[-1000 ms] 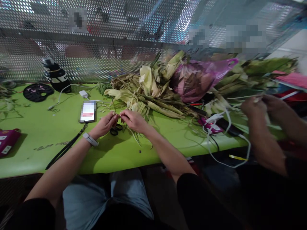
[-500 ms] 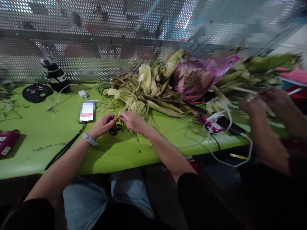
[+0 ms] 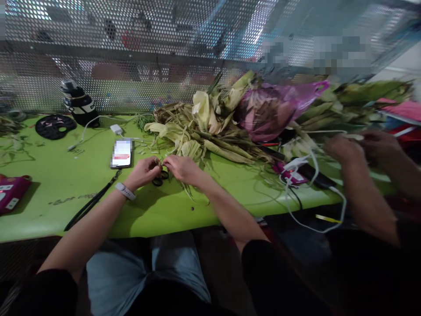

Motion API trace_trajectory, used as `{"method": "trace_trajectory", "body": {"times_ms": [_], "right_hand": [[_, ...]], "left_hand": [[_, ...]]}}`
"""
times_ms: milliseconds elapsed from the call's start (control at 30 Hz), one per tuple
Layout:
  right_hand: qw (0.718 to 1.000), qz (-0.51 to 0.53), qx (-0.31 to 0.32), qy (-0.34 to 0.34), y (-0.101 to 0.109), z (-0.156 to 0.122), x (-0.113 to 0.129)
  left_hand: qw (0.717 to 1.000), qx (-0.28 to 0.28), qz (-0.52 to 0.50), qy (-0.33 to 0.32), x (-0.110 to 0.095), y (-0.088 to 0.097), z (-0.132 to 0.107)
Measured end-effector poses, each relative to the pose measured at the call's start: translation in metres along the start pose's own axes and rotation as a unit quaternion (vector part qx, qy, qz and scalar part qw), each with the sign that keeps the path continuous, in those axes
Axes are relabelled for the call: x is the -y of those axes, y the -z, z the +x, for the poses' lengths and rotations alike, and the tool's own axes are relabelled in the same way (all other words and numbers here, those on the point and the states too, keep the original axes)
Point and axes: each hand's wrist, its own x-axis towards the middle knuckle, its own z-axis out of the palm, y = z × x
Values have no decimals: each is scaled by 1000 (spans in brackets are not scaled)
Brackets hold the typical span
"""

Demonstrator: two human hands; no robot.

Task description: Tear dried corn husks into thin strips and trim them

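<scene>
My left hand [image 3: 144, 171], with a white band on its wrist, is closed in a pinch on a small pale-green strip of husk [image 3: 158, 161]. From the other side, my right hand [image 3: 182, 168] pinches at the same spot, its fingertips almost meeting the left ones. The fingers cover most of the strip. Black-handled scissors [image 3: 160, 179] lie on the green table [image 3: 158, 219] just below the fingertips; their blades are hidden. Dry corn husks [image 3: 204, 118] are heaped right behind my hands, with thin loose strips hanging toward the table's front.
Left of my hands lie a phone [image 3: 121, 153] with a strap, a white cable, a black bottle [image 3: 80, 105] and a magenta box [image 3: 15, 193]. A purple plastic bag [image 3: 263, 109] sits on the husks. At right, a co-worker's hands [image 3: 345, 149] hold a pale strip beside cables.
The view has shifted slightly, so the table items appear a little further right. My hands stay together at the strip, fingers moved only slightly. The co-worker's hands have shifted a little.
</scene>
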Motion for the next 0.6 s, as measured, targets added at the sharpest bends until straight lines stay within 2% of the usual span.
{"method": "trace_trajectory", "body": {"times_ms": [133,267,467,600], "right_hand": [[999,50,-7,-20,4,-1,-7],[995,82,-41,-38,5,-1,-14],[984,150,-76,-68,19,-2,-16],[982,161,-43,-91,26,-2,-13]], "left_hand": [[992,44,-117,27,1,2,1],[980,46,-188,48,0,3,3],[992,26,-119,-35,6,1,4],[995,1,-45,-90,11,2,5]]}}
